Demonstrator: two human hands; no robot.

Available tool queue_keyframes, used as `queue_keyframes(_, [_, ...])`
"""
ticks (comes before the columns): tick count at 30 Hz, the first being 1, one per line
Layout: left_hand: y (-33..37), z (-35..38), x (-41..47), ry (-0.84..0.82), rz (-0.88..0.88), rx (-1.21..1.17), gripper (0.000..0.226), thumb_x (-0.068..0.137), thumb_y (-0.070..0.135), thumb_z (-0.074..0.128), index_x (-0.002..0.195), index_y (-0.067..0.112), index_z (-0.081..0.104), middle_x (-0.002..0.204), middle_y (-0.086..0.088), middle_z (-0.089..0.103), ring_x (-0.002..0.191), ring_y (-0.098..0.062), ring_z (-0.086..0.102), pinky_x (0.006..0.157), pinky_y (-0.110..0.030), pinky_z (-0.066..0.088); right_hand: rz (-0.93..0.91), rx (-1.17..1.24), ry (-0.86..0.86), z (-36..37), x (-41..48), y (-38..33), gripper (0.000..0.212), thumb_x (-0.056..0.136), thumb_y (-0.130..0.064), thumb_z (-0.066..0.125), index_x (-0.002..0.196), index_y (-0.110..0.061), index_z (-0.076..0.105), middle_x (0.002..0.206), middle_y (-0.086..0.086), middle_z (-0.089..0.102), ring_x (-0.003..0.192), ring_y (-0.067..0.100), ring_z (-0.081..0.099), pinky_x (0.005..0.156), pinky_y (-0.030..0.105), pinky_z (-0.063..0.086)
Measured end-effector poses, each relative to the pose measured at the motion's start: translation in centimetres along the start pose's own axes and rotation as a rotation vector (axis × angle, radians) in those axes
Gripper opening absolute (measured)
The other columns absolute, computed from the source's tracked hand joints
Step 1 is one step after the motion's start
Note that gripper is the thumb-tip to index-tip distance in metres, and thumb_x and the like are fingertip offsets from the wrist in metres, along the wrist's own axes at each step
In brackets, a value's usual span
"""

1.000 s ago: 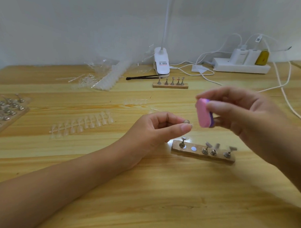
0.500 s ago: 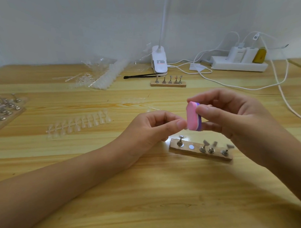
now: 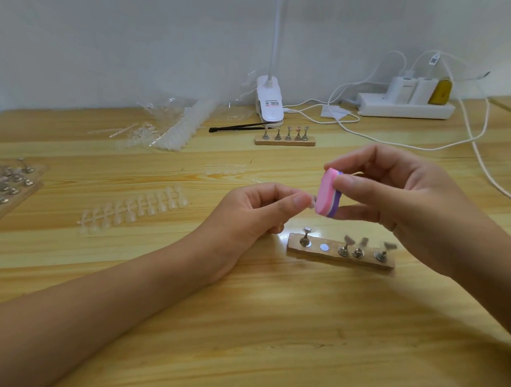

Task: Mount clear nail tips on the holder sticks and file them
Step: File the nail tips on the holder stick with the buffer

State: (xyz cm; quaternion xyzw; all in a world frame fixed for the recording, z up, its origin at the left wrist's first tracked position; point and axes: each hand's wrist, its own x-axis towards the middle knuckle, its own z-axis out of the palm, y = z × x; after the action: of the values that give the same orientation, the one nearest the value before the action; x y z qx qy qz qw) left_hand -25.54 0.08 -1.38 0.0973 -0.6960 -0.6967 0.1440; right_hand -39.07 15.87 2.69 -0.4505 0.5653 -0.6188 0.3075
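Note:
My left hand [image 3: 256, 210] pinches a small holder stick with a clear nail tip [image 3: 313, 201] at its end; most of the stick is hidden by my fingers. My right hand [image 3: 399, 198] grips a pink and purple buffer block [image 3: 328, 193] and holds its pink face against the tip. Below both hands lies a wooden holder base [image 3: 340, 255] with several metal sticks standing in it and one bare magnet spot [image 3: 323, 247].
A strip of clear nail tips [image 3: 138, 209] lies to the left. A second wooden base [image 3: 285, 140] with sticks, black tweezers [image 3: 236, 126], a clip lamp [image 3: 269, 104], plastic bags [image 3: 170, 123], a power strip [image 3: 405, 107] with cables, and a tray of sticks [image 3: 8, 184] ring the table.
My right hand brought the buffer block left and down until it met the tip in my left hand. My left hand stayed almost still.

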Motion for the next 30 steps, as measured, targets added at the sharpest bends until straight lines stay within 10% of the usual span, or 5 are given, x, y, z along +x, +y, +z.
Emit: queue_keyframes(30, [-0.4,-0.3,0.1,0.016,0.001,-0.010,0.027,0.075,0.050,0.071,0.090,0.028,0.078,0.070,0.013,0.053,0.065,-0.004,0.046,0.072,-0.021,0.042,-0.022,0.019,0.059,0.8,-0.3,-0.5,0.034,0.067,-0.028,0.080,0.089,-0.012,0.060,0.079,-0.001,0.073,0.082,0.020,0.075,0.070,0.027,0.059])
